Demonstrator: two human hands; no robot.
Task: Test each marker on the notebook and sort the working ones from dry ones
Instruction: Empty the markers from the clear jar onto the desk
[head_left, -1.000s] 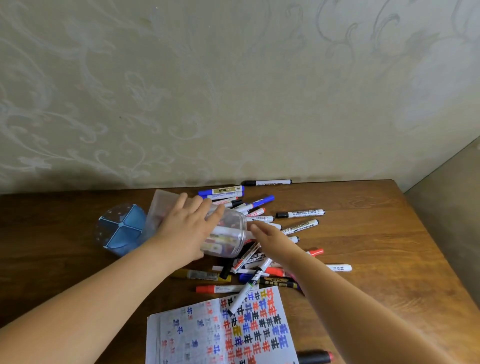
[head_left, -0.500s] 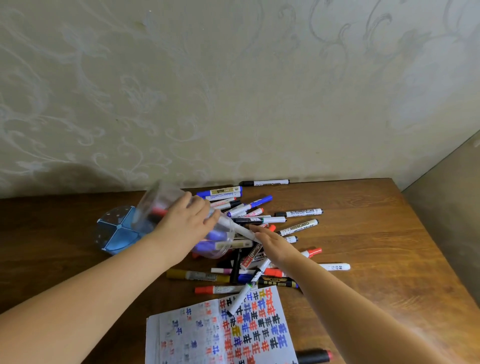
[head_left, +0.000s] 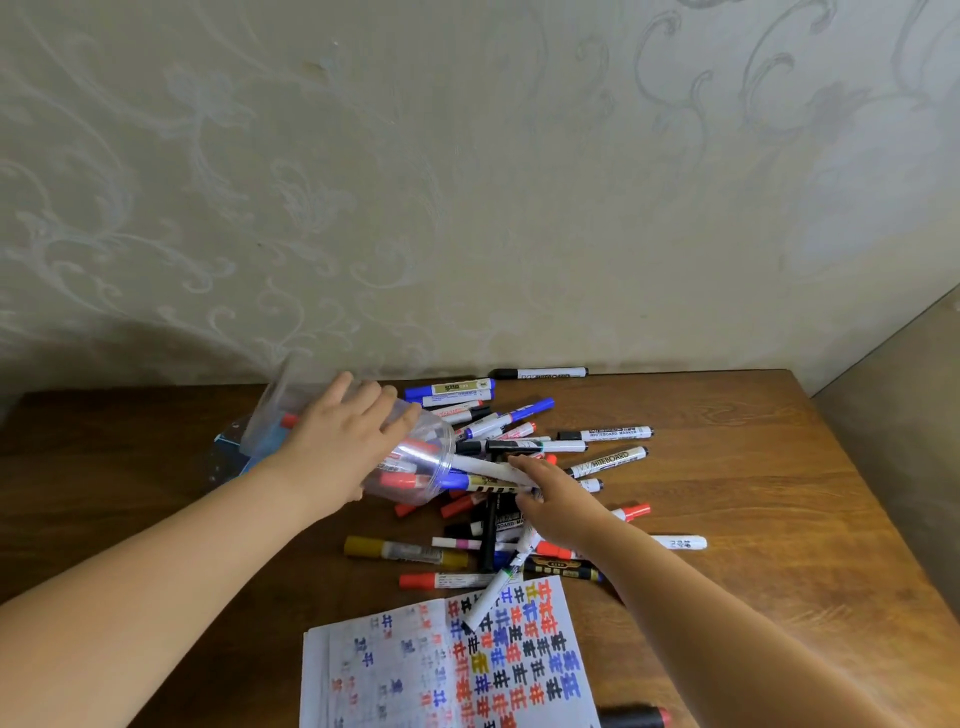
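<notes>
Dozens of markers (head_left: 524, 467) lie heaped across the wooden table (head_left: 753, 493), fanning from 12 to 5 o'clock of the clear plastic cup (head_left: 415, 457), which is tipped on its side with its mouth toward 3 o'clock and several markers inside. The left hand (head_left: 343, 447) wraps over the cup from above, fingers curled around its wall, while the right hand (head_left: 550, 499) pinches a small bundle of white markers (head_left: 488, 470) whose ends sit at the rim. The notebook (head_left: 457, 665), already covered with coloured test marks, lies at 6 o'clock, a white marker (head_left: 498, 587) resting across its top edge. To do this step well, the person would likely keep the cup low and steady and move the bundle along its length, so nothing catches the rim or scatters the pile. A blue divided holder (head_left: 244, 452) sits behind the cup at 9 o'clock.
</notes>
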